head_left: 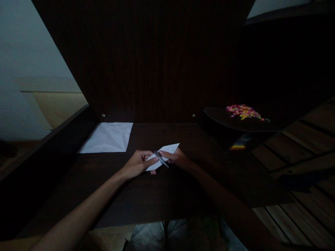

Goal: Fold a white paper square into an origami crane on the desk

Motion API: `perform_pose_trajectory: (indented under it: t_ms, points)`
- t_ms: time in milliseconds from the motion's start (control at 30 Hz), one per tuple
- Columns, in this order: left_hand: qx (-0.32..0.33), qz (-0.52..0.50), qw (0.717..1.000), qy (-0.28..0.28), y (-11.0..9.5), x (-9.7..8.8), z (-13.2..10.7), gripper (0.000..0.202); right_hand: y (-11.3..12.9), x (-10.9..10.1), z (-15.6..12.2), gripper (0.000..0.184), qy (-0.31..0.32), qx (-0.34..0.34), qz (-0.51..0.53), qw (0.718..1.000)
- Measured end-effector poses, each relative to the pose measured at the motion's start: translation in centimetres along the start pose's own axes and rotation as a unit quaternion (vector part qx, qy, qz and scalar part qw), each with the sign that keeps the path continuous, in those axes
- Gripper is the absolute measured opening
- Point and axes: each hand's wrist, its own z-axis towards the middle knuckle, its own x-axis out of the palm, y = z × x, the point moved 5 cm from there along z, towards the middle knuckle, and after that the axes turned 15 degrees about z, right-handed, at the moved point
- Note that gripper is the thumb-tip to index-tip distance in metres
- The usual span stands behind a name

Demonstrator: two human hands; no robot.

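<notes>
A folded white paper shape [167, 153] lies on the dark wooden desk [146, 195] just past the middle. My left hand [137, 164] pinches its near left end, fingers curled. My right hand [176, 157] grips the paper's right side and also holds a thin dark pen-like tool [161, 158] that lies slanted across the paper. The tool's exact kind is too dim to make out.
A creased white paper sheet [107, 137] lies flat at the desk's back left. A dark corner shelf [235, 123] at the right carries a pile of small colourful bits [243, 111]. A dark back panel [157, 62] rises behind the desk. Wooden slats [300, 146] lie at right.
</notes>
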Motion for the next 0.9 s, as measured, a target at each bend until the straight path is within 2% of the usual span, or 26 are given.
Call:
perform_pose_trajectory:
  t_ms: [200, 667, 900]
  points:
    - [0.019, 0.003, 1.000, -0.011, -0.2, -0.2, 0.1, 0.036, 0.6, -0.2, -0.1, 0.030, -0.013, -0.033, -0.018, 0.999]
    - [0.013, 0.028, 0.999, -0.033, 0.0, -0.6, 0.2, 0.034, 0.8, -0.6, 0.0, 0.032, -0.019, -0.013, -0.004, 1.000]
    - [0.020, 0.034, 0.999, -0.034, 0.3, -0.6, 0.4, 0.035, 1.3, -0.9, 0.1, 0.034, -0.013, -0.026, -0.019, 0.999]
